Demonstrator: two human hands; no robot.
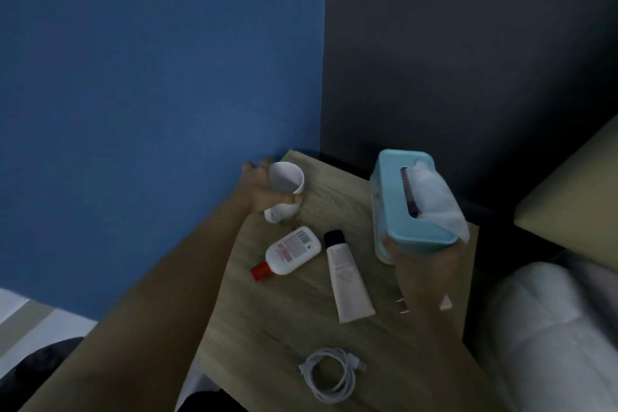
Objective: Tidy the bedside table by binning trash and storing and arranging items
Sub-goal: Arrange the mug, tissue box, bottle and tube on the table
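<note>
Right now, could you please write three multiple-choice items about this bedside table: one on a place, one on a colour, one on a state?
1. Where does the coiled cable lie? A) on the near part of the table B) in a drawer C) on a chair
2. What colour is the cap of the lying bottle? A) black B) red C) blue
3. What is the right grip doing? A) resting open B) pinching the cable C) holding the tissue box
Answers: 1 A, it lies nearest the camera. 2 B, red against the white body. 3 C, fingers curl round the box's near end.
</note>
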